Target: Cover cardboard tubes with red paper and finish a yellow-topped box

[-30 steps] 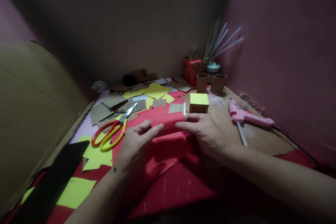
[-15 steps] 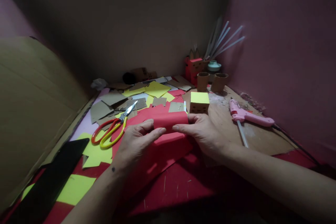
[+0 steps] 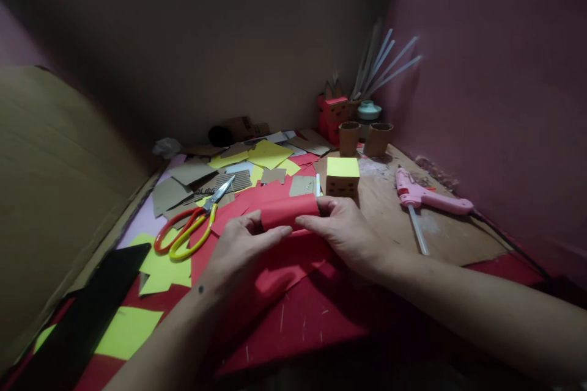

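Between my two hands is a sheet of red paper [image 3: 288,210], its upper part curved over into a roll and its lower part hanging toward the table. My left hand [image 3: 243,241] is closed on the roll's left end, thumb along the front. At the other end my right hand [image 3: 346,229] pinches the paper, with the thumb in front and the fingers behind. Whether something sits inside the roll is hidden. Scissors [image 3: 195,220] with one red and one yellow handle lie left of my hands, blades partly apart. Just beyond my right hand stands a small cardboard box with a yellow top [image 3: 342,176].
A pink glue gun [image 3: 424,195] lies on a cardboard sheet [image 3: 440,238] at the right. Two cardboard tubes [image 3: 378,139], a red box figure [image 3: 331,119] and glue sticks [image 3: 389,67] stand behind. Paper scraps [image 3: 270,154] cover the back left; a long black strip [image 3: 98,302] lies front left.
The whole view has shifted slightly, so things appear a little further left. Both hands keep their hold on the red paper, and the roll now tilts a bit, right end higher.
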`<action>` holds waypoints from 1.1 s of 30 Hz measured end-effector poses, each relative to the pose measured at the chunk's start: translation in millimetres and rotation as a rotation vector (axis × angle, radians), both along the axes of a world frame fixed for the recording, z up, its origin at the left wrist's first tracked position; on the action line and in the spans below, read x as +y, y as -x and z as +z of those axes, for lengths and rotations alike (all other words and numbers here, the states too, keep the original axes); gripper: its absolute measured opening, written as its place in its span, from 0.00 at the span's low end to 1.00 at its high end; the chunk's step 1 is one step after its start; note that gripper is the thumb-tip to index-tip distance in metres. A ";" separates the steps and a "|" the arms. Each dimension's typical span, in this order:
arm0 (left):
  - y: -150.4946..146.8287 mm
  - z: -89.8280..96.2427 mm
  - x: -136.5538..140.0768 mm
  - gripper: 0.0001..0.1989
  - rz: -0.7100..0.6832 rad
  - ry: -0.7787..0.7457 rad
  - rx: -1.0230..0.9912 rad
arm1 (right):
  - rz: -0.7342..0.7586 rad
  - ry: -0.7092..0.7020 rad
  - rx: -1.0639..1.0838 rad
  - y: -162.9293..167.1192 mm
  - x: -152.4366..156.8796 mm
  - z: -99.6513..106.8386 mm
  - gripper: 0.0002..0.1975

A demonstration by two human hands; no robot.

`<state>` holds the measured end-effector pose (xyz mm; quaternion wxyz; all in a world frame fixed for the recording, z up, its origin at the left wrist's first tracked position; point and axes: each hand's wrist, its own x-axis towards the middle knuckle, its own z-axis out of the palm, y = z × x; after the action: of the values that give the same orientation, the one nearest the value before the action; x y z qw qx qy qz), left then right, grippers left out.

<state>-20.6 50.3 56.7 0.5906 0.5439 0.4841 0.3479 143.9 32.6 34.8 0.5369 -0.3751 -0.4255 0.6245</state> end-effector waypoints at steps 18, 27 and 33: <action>17.3 -3.1 9.5 0.09 -0.134 0.028 -0.030 | 0.027 0.082 0.105 -8.1 6.1 1.7 0.11; 8.7 -5.8 4.4 0.11 -0.052 0.006 0.065 | -0.025 -0.038 0.042 -2.7 1.9 -5.6 0.11; 12.4 -7.9 3.7 0.15 -0.015 -0.198 0.203 | -0.108 -0.066 0.044 2.5 3.0 -9.0 0.12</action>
<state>-33.0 54.0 48.7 0.4847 0.6354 0.5007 0.3326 141.4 35.5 25.9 0.5911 -0.3656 -0.4132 0.5884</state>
